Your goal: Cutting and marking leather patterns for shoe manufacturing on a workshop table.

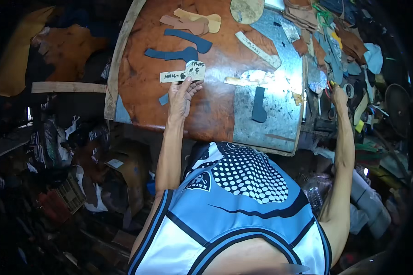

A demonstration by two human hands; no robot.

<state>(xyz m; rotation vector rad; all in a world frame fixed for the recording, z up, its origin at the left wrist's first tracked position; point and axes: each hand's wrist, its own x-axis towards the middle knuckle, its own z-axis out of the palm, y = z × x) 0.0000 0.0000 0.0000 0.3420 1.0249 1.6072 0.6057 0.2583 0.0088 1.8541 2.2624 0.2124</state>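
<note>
My left hand (181, 97) is closed on a cream pattern template (196, 71) with handwriting on it, pinching its lower edge between thumb and fingers. The template is held over the left part of the brown work surface (147, 98). Just beyond it, dark blue cut pieces (188, 39) lie flat, one partly covered by the template. My right hand (338, 95) is stretched out to the cluttered right side. Its fingers are drawn together by a small red and yellow thing (329, 88), whose kind I cannot make out.
Tan and yellow cut pieces (199, 23) lie at the far side. A long pale template (259, 49) and another dark piece (259, 104) rest farther right, the latter on a grey metal sheet (245, 130). A tape roll (349, 90) and leather scraps (353, 43) crowd the right.
</note>
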